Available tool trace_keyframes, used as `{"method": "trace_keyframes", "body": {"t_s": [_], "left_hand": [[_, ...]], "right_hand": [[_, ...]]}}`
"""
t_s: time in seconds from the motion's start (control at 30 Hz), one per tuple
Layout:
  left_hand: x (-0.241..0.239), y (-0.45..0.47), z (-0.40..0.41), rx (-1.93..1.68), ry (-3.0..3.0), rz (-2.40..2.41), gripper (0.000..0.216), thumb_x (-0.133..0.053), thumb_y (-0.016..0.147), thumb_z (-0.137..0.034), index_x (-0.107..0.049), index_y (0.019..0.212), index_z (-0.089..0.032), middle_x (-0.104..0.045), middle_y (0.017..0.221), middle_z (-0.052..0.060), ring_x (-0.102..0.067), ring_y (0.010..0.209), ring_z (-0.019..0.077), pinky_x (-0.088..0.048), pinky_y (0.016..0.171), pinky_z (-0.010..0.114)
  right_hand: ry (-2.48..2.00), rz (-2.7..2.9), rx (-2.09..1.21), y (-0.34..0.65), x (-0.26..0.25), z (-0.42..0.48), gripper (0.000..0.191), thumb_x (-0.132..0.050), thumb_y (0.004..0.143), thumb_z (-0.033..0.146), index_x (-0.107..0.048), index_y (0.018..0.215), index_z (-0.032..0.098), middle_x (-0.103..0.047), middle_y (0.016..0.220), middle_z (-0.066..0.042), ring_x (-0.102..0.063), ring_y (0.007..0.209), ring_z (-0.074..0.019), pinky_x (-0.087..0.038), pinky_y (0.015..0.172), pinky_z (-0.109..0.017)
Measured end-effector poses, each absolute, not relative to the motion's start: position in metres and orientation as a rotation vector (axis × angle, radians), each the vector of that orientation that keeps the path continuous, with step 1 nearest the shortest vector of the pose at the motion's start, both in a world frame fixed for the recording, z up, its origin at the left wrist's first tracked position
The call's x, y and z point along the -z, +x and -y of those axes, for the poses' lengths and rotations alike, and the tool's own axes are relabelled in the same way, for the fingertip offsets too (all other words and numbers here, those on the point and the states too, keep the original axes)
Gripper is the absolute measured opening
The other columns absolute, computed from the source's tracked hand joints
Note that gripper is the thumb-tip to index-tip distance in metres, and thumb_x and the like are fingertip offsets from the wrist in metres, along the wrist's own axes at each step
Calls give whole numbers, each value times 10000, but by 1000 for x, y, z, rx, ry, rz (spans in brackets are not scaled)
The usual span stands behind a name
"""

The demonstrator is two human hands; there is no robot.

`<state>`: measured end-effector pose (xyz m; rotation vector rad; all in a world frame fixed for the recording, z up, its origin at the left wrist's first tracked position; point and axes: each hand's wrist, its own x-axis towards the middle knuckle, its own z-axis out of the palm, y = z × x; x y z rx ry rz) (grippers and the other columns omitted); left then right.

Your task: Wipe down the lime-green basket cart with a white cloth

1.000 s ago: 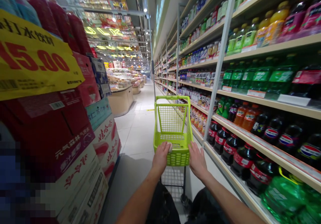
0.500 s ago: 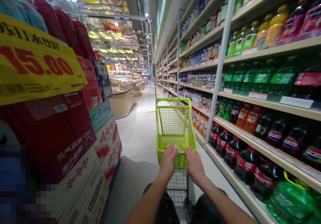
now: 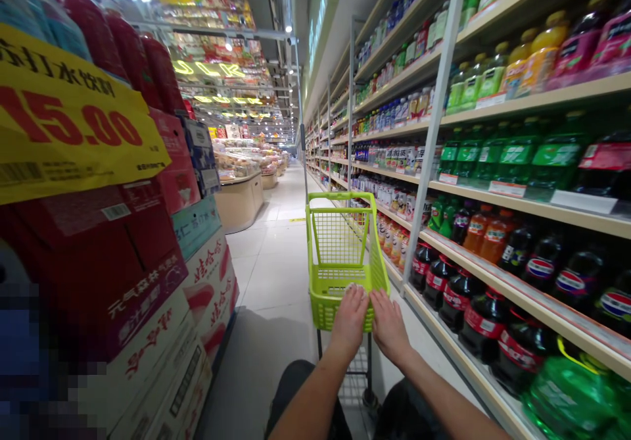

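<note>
A lime-green shopping cart [image 3: 321, 305] with a plastic basket stands right in front of me. My left hand [image 3: 351, 320] is on the near rim of the basket, its fingers closed over a small crumpled white wipe [image 3: 352, 287] that shows just past the fingertips. Close beside it, my right hand [image 3: 391, 328] holds the basket's near right corner, fingers bent over the rim. The two hands almost touch. The undersides of my fingers are hidden.
Shelves of bottled drinks [image 3: 517, 154] line the right side. Stacked drink cartons [image 3: 207, 295] with a yellow price sign [image 3: 73, 121] rise close on my left. A tiled aisle [image 3: 256, 262] runs ahead past wooden display stands [image 3: 241, 200].
My left hand has slid right along the near rim with the white wipe, closer to my right hand. My right hand has shifted slightly; the cart has barely moved.
</note>
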<state>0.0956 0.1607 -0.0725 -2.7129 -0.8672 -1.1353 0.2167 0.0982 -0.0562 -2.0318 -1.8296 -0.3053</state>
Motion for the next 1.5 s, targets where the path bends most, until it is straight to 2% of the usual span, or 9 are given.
{"method": "trace_keyframes", "body": {"t_s": [0.27,0.53,0.77,1.0,1.13,1.27,1.4,1.5], "left_hand": [[70,31,-183,1105,-2542,1277,426,-348,823,-93,-446,1220,-212,-471,1293,90,-391,1219,211,-371,989,455],[72,88,-162,1116,-2686,901,398,-388,825,-109,-459,1208,-196,-459,1303,92,-341,1250,211,-375,993,447],[70,34,-180,1085,-2566,1186,409,-339,842,-91,-439,1222,-202,-451,1306,105,-372,1230,212,-364,989,473],[68,96,-158,1035,-2706,774,384,-395,847,-155,-439,1228,-164,-449,1309,101,-307,1264,228,-363,1005,443],[69,52,-179,1030,-2651,994,393,-357,853,-137,-438,1231,-203,-461,1299,92,-376,1228,208,-385,984,439],[69,34,-186,1066,-2580,1239,381,-355,845,-127,-473,1200,-201,-468,1297,77,-387,1222,199,-352,1011,438],[65,72,-169,1033,-2708,1064,371,-377,844,-134,-478,1195,-192,-448,1313,83,-338,1253,201,-324,1028,448],[57,72,-167,958,-2787,939,369,-378,855,-157,-463,1208,-221,-444,1319,58,-330,1257,173,-328,1033,406]], "right_hand": [[-2029,1820,283,214,54,-97,552,-320,732,9,-415,1269,93,-395,1343,-116,-262,1273,-242,-229,1002,-464],[-2045,1872,307,216,53,-96,574,-310,723,-1,-406,1278,112,-386,1352,-100,-262,1275,-226,-212,1010,-470],[-2086,1831,268,211,51,-95,568,-303,732,8,-392,1288,87,-356,1369,-103,-230,1289,-238,-237,1004,-446],[-2067,1874,296,217,56,-95,576,-301,729,8,-393,1289,108,-362,1368,-86,-240,1286,-220,-215,1014,-444],[-2055,1866,295,222,55,-93,586,-311,721,7,-382,1294,104,-353,1373,-92,-224,1292,-222,-193,1017,-454],[-2059,1823,291,213,54,-94,577,-314,719,17,-390,1287,83,-359,1368,-101,-222,1291,-240,-187,1018,-461],[-2005,1878,302,208,54,-96,610,-351,682,25,-393,1287,92,-368,1364,-89,-224,1289,-240,-193,1020,-444],[-1983,1912,299,214,53,-95,609,-355,682,32,-394,1285,105,-369,1364,-81,-237,1283,-234,-191,1016,-454]]}}
